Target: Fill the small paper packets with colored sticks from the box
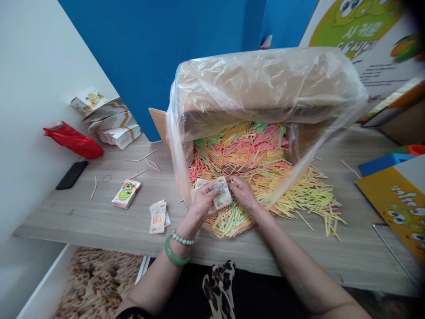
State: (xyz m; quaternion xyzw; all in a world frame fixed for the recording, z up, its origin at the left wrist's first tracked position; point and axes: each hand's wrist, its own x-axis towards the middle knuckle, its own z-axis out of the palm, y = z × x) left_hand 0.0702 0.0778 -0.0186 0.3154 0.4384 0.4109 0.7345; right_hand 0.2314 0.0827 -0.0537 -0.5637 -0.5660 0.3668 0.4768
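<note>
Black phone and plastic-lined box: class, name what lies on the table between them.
Head view: a colourful packet, a rubber band and loose pink straws lie there.

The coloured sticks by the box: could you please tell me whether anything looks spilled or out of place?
Yes. The coloured sticks spill out of the tipped, plastic-lined box onto the table, fanning rightwards. A few stray sticks lie apart on the left.
</note>
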